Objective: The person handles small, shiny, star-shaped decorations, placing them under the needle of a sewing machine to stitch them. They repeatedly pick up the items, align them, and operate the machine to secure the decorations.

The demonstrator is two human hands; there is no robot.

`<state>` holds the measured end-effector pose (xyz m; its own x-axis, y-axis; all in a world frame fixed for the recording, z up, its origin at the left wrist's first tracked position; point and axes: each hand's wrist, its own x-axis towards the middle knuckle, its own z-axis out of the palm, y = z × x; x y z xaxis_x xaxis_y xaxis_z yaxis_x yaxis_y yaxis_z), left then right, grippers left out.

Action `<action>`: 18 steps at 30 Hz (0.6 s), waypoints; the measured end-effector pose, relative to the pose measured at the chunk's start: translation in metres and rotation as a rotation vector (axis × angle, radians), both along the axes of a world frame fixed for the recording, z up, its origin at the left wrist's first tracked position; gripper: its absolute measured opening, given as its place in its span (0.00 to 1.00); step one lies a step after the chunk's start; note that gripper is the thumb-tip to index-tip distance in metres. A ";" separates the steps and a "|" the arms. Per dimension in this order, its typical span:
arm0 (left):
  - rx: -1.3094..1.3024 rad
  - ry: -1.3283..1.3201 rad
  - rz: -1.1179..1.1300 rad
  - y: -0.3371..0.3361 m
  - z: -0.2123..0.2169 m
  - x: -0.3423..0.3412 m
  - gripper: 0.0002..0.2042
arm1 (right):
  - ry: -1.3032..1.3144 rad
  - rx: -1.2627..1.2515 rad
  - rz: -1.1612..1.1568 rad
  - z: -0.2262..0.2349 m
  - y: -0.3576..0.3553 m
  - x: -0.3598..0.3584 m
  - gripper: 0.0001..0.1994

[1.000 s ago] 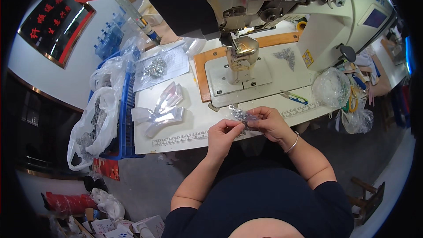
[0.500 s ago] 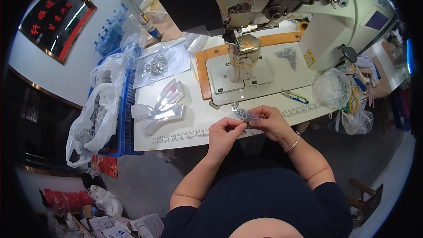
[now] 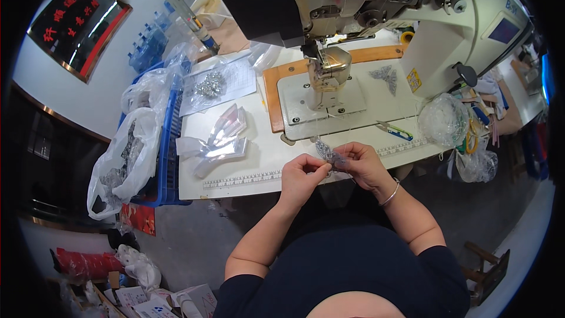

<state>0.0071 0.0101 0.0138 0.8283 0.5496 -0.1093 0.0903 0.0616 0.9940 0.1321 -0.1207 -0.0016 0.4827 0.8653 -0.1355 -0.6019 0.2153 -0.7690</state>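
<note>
Between my two hands, at the front edge of the table, is a silvery beaded bow-shaped applique [image 3: 324,151]. My left hand [image 3: 302,177] pinches its lower left part between thumb and forefinger. My right hand [image 3: 363,166] grips its right side, with fingers covering part of it. A silver bangle [image 3: 391,193] circles my right wrist. Just beyond stands an industrial sewing machine [image 3: 329,76], its presser foot over the metal plate. A similar glittery applique [image 3: 385,76] lies flat on the table right of the needle area.
Left on the table are clear plastic pieces [image 3: 219,144] and a pile of silver beads [image 3: 210,85] on paper. Thread snips [image 3: 395,131] and a bag of clear material [image 3: 443,119] sit at right. A blue crate [image 3: 168,141] with plastic bags flanks the table's left side.
Both hands keep their grip on the applique in almost the same place. The applique appears tilted slightly more upright; the whole view has shifted a little.
</note>
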 end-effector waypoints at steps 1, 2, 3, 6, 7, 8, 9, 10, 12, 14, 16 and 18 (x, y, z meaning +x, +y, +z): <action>0.000 0.011 0.001 0.000 -0.001 0.001 0.05 | 0.008 0.000 0.001 -0.002 0.000 0.000 0.12; 0.000 0.022 0.002 0.000 -0.001 0.002 0.06 | 0.016 0.001 0.002 -0.003 0.000 0.001 0.12; 0.001 0.033 0.004 0.000 -0.001 0.003 0.06 | 0.022 0.009 0.002 -0.004 0.000 0.001 0.12; -0.036 0.034 -0.008 0.000 0.000 0.004 0.07 | 0.037 0.022 0.008 -0.009 0.000 0.001 0.11; -0.051 0.005 0.015 -0.001 -0.001 0.005 0.07 | 0.042 0.017 0.014 -0.011 0.000 0.001 0.11; -0.067 -0.023 0.037 -0.001 -0.004 0.004 0.07 | 0.047 0.013 0.019 -0.012 0.000 0.001 0.11; -0.084 -0.051 0.058 -0.002 -0.006 0.004 0.07 | 0.049 0.016 0.024 -0.012 0.000 0.000 0.11; -0.138 -0.033 0.029 -0.001 -0.005 0.004 0.07 | 0.051 0.020 0.028 -0.011 -0.001 -0.001 0.11; -0.247 0.003 -0.028 0.004 -0.004 0.002 0.06 | 0.049 0.016 0.031 -0.010 -0.002 -0.002 0.11; -0.234 0.007 -0.078 0.005 -0.005 0.002 0.06 | 0.042 0.003 0.027 -0.011 -0.002 -0.003 0.11; -0.221 0.004 -0.104 0.006 -0.005 0.001 0.06 | 0.042 -0.005 0.059 -0.009 -0.004 -0.001 0.12; -0.210 -0.005 -0.103 0.007 -0.004 0.000 0.06 | 0.050 -0.025 0.074 0.002 -0.007 0.000 0.13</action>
<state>0.0068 0.0175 0.0097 0.8795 0.4280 -0.2080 0.1016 0.2582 0.9607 0.1319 -0.1274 0.0002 0.4100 0.8942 -0.1796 -0.6534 0.1506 -0.7419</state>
